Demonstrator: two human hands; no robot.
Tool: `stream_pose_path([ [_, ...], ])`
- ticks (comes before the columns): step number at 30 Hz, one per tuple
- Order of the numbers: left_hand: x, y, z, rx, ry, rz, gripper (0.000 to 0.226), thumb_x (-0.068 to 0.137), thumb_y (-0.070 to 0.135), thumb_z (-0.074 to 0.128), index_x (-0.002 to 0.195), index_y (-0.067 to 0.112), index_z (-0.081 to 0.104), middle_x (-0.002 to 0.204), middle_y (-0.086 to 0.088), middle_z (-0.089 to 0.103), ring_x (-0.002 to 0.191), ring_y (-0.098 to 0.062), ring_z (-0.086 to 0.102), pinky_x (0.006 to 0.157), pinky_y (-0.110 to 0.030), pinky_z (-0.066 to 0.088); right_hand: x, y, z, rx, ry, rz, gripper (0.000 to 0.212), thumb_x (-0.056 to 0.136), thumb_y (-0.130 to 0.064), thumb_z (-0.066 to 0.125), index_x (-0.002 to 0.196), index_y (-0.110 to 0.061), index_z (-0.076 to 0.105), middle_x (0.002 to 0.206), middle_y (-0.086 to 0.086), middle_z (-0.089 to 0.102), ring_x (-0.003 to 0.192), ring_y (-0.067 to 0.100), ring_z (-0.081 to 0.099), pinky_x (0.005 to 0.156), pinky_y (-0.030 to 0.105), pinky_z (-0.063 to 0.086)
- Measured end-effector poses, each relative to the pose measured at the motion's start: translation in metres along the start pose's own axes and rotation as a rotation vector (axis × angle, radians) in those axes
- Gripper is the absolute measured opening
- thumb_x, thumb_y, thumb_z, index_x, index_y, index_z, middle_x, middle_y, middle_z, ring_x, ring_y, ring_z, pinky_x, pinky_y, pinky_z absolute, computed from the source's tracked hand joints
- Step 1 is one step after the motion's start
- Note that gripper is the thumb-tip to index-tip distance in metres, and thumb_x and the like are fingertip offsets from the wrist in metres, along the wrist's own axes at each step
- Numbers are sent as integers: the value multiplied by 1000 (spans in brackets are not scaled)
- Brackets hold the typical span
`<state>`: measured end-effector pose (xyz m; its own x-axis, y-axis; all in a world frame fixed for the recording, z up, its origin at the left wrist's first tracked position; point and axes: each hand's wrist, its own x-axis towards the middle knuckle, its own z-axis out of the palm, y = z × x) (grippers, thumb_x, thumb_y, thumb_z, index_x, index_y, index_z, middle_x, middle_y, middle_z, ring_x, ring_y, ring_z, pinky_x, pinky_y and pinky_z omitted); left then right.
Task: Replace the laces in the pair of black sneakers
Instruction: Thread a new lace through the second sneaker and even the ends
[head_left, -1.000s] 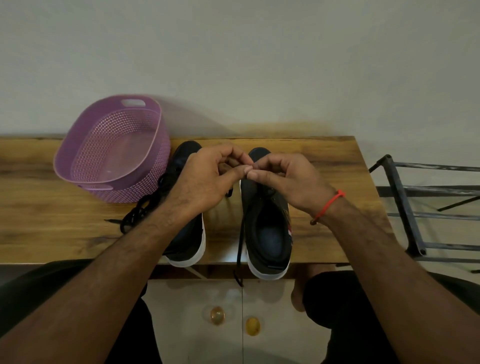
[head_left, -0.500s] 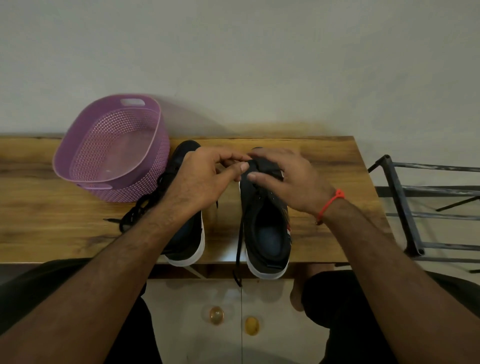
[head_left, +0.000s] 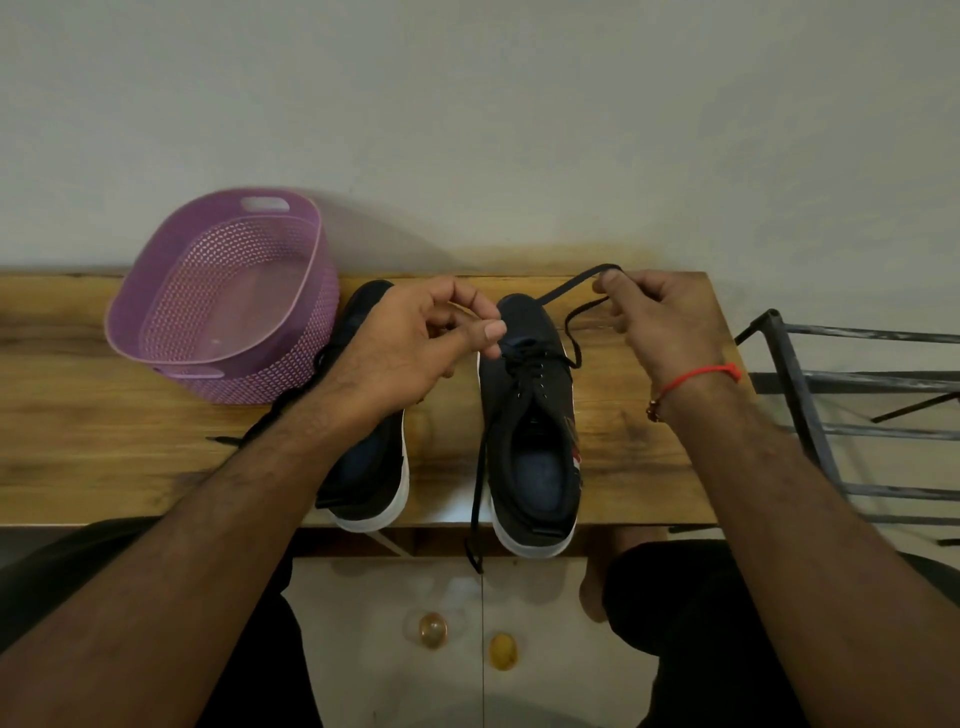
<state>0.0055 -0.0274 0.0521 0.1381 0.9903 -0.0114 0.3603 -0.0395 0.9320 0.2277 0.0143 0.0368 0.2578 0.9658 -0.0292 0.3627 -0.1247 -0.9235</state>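
Note:
Two black sneakers with white soles stand on the wooden table (head_left: 104, 457), toes toward the wall. My left arm covers much of the left sneaker (head_left: 369, 478). The right sneaker (head_left: 535, 426) has a black lace (head_left: 563, 288) threaded through its front eyelets. My right hand (head_left: 660, 322) pinches a loop of that lace and holds it up to the right of the toe. The lace's other end (head_left: 475, 509) hangs down over the table's front edge. My left hand (head_left: 415, 343) hovers at the shoe's toe, fingers loosely curled, thumb beside the lacing, nothing seen in it.
A purple perforated basket (head_left: 171, 291) stands tilted at the back left, against the left sneaker. Another black lace (head_left: 280, 410) lies bunched by my left forearm. A dark metal rack (head_left: 810, 415) stands off the table's right end. The wall is right behind the table.
My hands have separated: the right hand pulled the lace out up and to the right, away from the toe. The left hand let go and stayed near the toe.

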Motion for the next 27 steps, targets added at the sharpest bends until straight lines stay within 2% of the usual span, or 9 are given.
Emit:
stream_pose_path([
  [2,1,1,-1,-180,5,-50,14,90,20,72,103,17,71,91,-1,78,57,-6,54,50,-19,41,1,1,3,31,-100,-6,19,95,-25,66,112,-21,73,101,-7,72,96,6,64,89,26,53],
  [4,3,1,-3,-344,53,-76,29,86,19,73,115,18,71,104,-1,78,61,-6,55,49,-17,41,-1,2,6,65,-320,9,51,94,-19,67,142,-24,51,125,-7,67,115,9,60,99,28,49],
  [6,6,1,-5,-411,163,-46,33,89,11,71,122,15,69,110,-2,77,63,-2,58,49,-15,42,-2,5,10,-65,-445,-50,69,92,-23,70,151,-32,36,134,-7,60,123,13,55,106,35,46],
  [11,9,-10,-3,-116,436,44,16,96,19,68,109,24,75,90,9,75,65,-5,56,63,-19,47,-9,4,8,-509,-641,-135,73,83,-50,73,145,-26,44,122,-5,52,109,11,52,80,22,44],
  [15,10,-16,15,82,239,89,14,99,13,62,107,20,71,90,10,74,61,2,60,65,-16,51,-12,5,7,-626,-717,-103,75,77,-54,76,139,-25,46,116,-4,52,102,10,52,72,21,42],
  [18,6,-26,35,255,86,47,23,97,21,66,119,25,69,89,17,73,86,7,66,84,-24,56,-12,7,8,-621,-714,-63,68,76,-52,78,131,-24,50,108,-5,56,93,10,55,73,26,47],
  [20,5,-33,45,300,79,-18,20,93,29,70,113,32,69,86,21,71,91,6,66,88,-34,58,-12,7,8,-609,-715,-54,63,76,-51,79,127,-23,54,105,-6,57,91,8,56,74,26,49],
  [24,7,-37,54,429,115,-52,6,92,38,70,99,37,71,90,21,65,89,3,59,82,-33,58,-11,6,5,-622,-733,-65,49,80,-48,77,118,-21,63,107,-8,61,89,2,55,67,17,42],
  [27,10,-38,58,473,105,-31,7,89,38,73,96,36,71,104,14,61,101,-5,55,87,-35,55,-10,6,4,-577,-736,-35,26,90,-36,70,108,-17,72,104,-2,69,94,9,61,72,20,47],
])
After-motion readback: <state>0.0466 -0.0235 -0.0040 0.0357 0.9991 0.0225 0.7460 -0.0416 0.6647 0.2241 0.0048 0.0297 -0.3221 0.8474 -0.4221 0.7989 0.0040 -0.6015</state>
